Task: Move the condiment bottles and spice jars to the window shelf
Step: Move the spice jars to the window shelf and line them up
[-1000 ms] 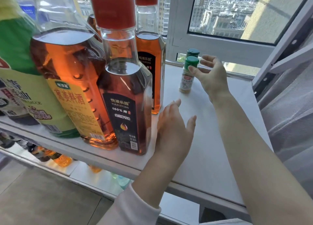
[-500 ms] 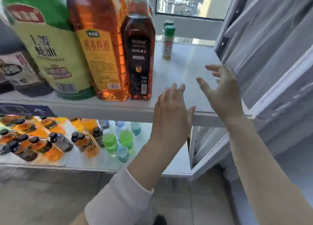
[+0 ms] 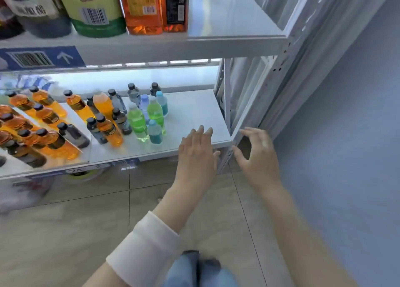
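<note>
Head view is showing both hands empty. Left hand is hovering with fingers straight and slightly spread, fingertips reaching over the front edge of the lower shelf, holding nothing. Right hand is hanging just beside it, next to the shelf's corner post, fingers loosely curled round air and gripping nothing.

Task items: a cluster of small bottles is standing upright on the lower shelf, to the left of the left hand and a little beyond its fingertips. Nearest that hand is a teal bottle, with 2 green bottles just past it. Orange and dark-capped ones are crowding further left. Large bottles are standing on the upper shelf, high above both hands, with only their bases showing. No spice jar is showing.

Assessment: the small bottles are appearing to be smooth plastic, filled with liquid, stiff under a light squeeze and light enough for 1 hand each. Their walls are likely slippery, so wrapping the fingers round the body below the cap is looking safer than pinching the cap. They are standing close together, some touching. Reaching in from the open side nearest the hands, teal bottle first, is looking least likely to topple neighbours. Labels are blurring, so whether these are condiments or drinks cannot be told.
</note>
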A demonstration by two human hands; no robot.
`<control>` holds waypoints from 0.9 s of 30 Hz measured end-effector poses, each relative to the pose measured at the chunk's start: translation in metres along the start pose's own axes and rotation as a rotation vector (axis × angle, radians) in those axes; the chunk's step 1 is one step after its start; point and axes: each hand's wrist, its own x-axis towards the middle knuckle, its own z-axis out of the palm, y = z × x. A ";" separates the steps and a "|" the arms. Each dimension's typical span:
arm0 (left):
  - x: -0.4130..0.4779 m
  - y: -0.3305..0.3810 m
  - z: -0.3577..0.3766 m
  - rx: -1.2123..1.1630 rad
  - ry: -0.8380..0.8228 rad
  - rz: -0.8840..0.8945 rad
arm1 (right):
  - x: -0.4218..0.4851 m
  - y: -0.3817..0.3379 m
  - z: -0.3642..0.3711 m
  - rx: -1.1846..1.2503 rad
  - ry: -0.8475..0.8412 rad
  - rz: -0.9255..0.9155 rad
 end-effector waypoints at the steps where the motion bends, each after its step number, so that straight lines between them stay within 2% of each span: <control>1: -0.012 -0.001 0.005 0.011 -0.015 0.010 | -0.018 0.002 -0.002 -0.009 -0.009 0.023; 7: -0.100 0.000 0.034 0.062 -0.123 0.091 | -0.135 0.013 -0.019 -0.092 -0.076 0.160; 15: -0.232 0.020 0.060 0.100 -0.393 0.192 | -0.291 0.007 -0.036 -0.115 -0.184 0.379; 20: -0.279 0.021 0.060 0.172 -0.511 0.393 | -0.366 -0.024 -0.054 -0.296 -0.379 0.542; 27: -0.344 0.013 0.056 0.209 -0.685 0.671 | -0.469 -0.076 -0.060 -0.350 -0.324 0.853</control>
